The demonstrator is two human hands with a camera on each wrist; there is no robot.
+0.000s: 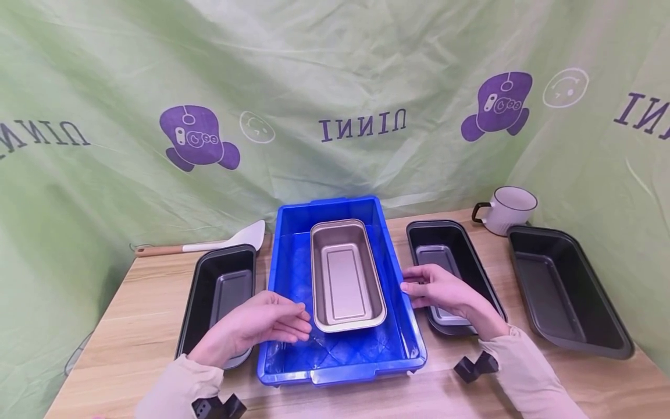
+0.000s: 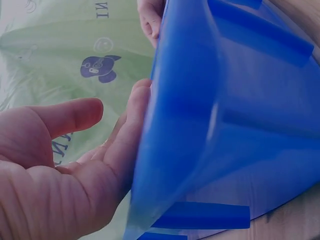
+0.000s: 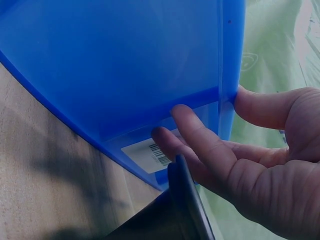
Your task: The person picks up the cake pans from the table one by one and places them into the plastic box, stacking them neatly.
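Observation:
A blue plastic bin [image 1: 342, 374] stands at the middle of the wooden table. A champagne-coloured loaf pan [image 1: 346, 282] lies inside it, toward the right. Over the bin's left side reaches my left hand [image 1: 269, 319], its fingers nearly straight and apart from the loaf pan; in the left wrist view they lie along the bin's rim [image 2: 150, 130], thumb held away. My right hand [image 1: 437, 289] holds the right rim, thumb on the lip [image 3: 232, 55] and loosely bent fingers beneath it on the outer side. A barcode label [image 3: 150, 156] shows behind those fingertips.
Dark loaf pans stand on both sides: one [image 1: 191, 302] left of the bin, one [image 1: 484, 279] under my right hand, another [image 1: 555, 302] farther right. A white mug [image 1: 510, 209] stands back right, a wooden-handled white spatula [image 1: 204, 247] back left. Green cloth hangs behind.

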